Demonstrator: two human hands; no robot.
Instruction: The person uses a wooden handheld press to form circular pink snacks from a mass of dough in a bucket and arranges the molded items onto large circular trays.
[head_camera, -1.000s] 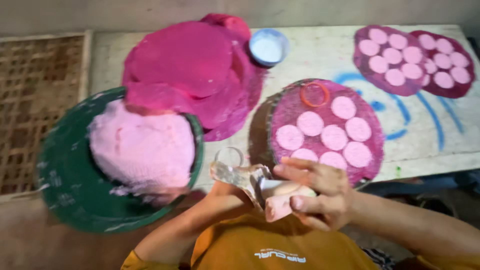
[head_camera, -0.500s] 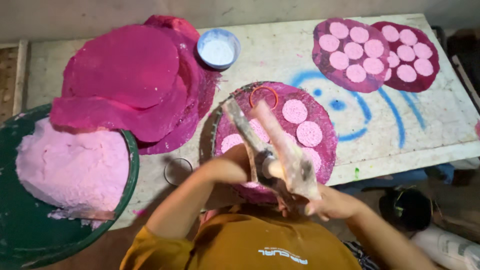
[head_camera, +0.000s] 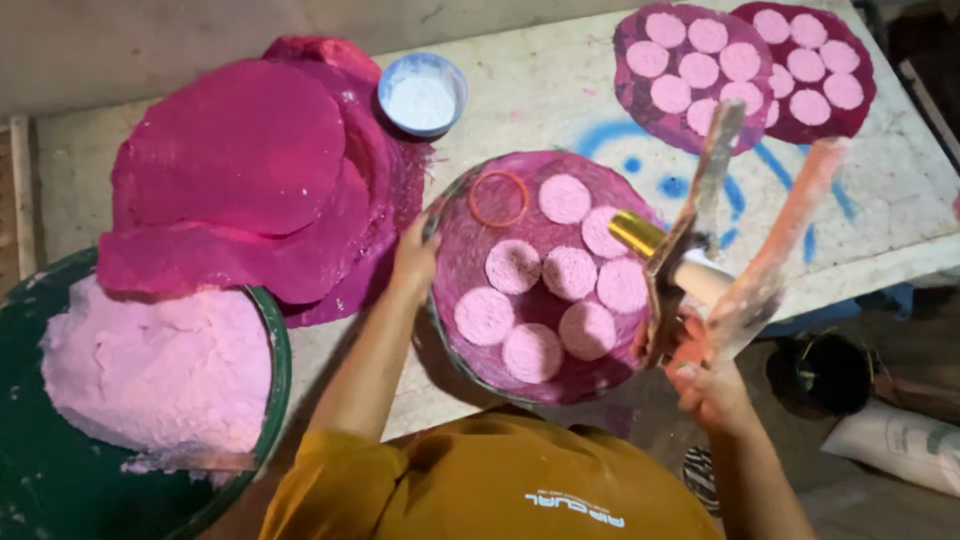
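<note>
Pale and speckled, the desk carries blue painted streaks and is seen from above. Near its front edge lies a round magenta mat bearing 7 pale pink discs and an orange ring. The left hand rests on the mat's left rim, fingers curled over the edge. The right hand, off the mat's right side, is closed around a pink-smeared tool with 2 long flat blades, a gold band and a pale handle, raised above the desk. Further back sit 2 more magenta mats covered in pink discs, a small bowl of white powder, and a stack of large magenta sheets. At far left, a green basin holds a mound of pink dough.
</note>
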